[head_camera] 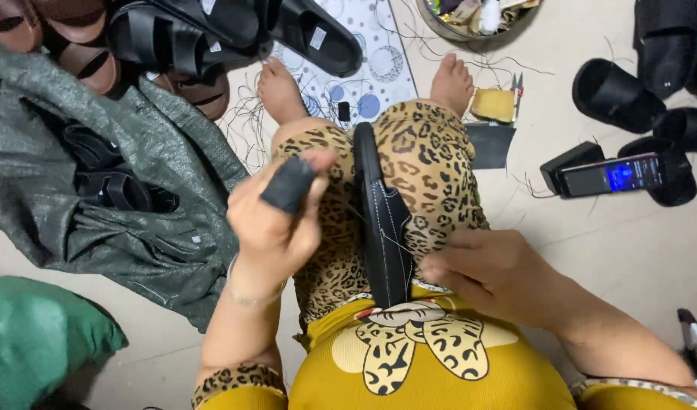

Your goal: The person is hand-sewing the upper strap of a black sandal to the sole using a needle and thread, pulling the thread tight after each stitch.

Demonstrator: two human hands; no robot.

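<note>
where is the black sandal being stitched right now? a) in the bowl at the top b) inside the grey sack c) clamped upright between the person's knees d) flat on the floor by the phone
c: the black sandal stands on edge between the leopard-print knees, with the right hand at its side and the left hand, wearing a black finger guard, raised beside it.
</note>
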